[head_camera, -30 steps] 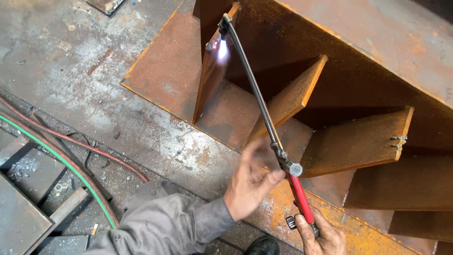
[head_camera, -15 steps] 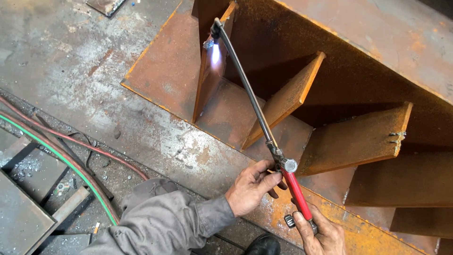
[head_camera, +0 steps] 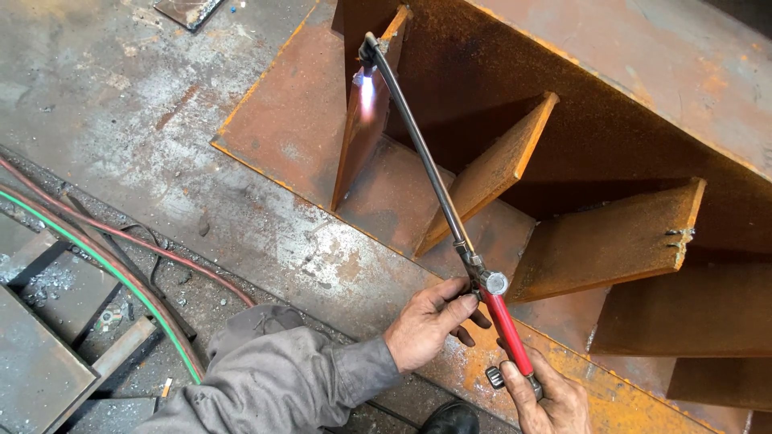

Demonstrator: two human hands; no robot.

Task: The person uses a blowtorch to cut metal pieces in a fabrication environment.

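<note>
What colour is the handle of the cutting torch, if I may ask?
Red; the torch handle shows clearly in the head view.

Torch point(head_camera: 434, 173) across steel beam point(head_camera: 563, 104), tip at leftmost rib point(head_camera: 362, 141); hoses point(head_camera: 104, 257) on floor point(head_camera: 104, 104), left.

one cutting torch point(head_camera: 434, 173), two hands, four rusty upright steel plates, two hoses
</note>
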